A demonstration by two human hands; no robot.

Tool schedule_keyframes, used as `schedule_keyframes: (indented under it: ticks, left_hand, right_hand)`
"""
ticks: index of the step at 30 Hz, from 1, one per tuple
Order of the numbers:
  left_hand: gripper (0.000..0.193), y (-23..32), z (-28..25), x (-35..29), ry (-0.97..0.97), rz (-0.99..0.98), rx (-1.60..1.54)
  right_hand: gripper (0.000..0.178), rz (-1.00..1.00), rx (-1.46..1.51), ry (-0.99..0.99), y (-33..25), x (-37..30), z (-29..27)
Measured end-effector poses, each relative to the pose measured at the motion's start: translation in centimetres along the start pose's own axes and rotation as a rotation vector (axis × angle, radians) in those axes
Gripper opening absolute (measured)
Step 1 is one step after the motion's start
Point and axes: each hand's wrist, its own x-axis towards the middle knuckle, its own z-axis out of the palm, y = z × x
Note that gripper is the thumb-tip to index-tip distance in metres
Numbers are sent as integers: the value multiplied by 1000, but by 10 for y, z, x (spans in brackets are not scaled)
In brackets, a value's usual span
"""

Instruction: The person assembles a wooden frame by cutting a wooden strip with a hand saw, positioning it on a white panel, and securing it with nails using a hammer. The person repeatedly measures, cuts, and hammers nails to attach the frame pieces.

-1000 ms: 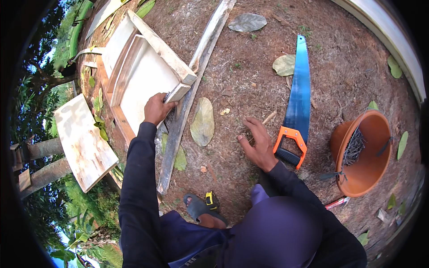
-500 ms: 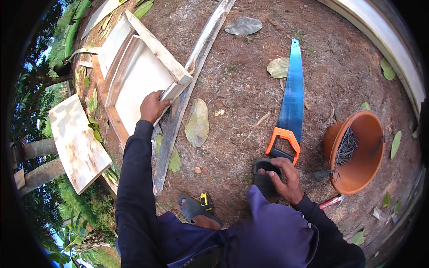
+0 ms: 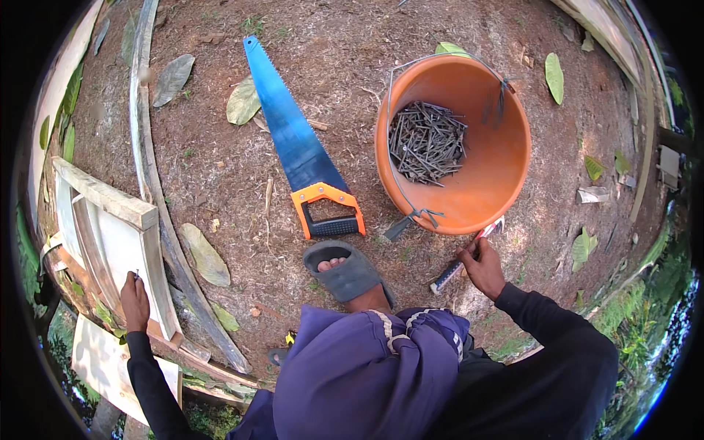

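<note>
Right hand (image 3: 484,271) on the hammer (image 3: 447,276), beside the bucket (image 3: 497,167).
Its fingers curl around the shaft mid-length; the left hand (image 3: 136,306), beside the frame (image 3: 157,273), pinches a small thing (image 3: 137,274) too unclear to tell.

Tally by Kind

Counted one handsaw (image 3: 297,136), one bucket (image 3: 495,158), one hammer (image 3: 446,276), one wooden frame (image 3: 106,192), and one tape measure (image 3: 290,338), mostly hidden. Recorded one left hand (image 3: 134,304), one right hand (image 3: 484,270). Noted two sandals (image 3: 350,277), one partly showing, and at least eight leaves (image 3: 243,101). Unable to tally nails (image 3: 427,141) inside the bucket's rim: many, overlapping.
</note>
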Motion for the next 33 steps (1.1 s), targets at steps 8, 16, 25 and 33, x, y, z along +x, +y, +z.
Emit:
schedule_keyframes:
  ticks: [8, 16, 25, 33]
  left_hand:
    - [24, 53, -135, -22, 53, -62, 173]
    - [26, 50, -132, -76, 67, -231, 255]
    - [38, 103, -90, 25, -234, -197, 214]
    - [38, 50, -59, 82, -149, 6, 43]
  right_hand:
    - [38, 166, 397, -161, 116, 22, 53]
    - [47, 267, 242, -271, 108, 39, 38]
    - [40, 251, 300, -173, 116, 41, 42]
    - [27, 218, 450, 42, 103, 20, 57]
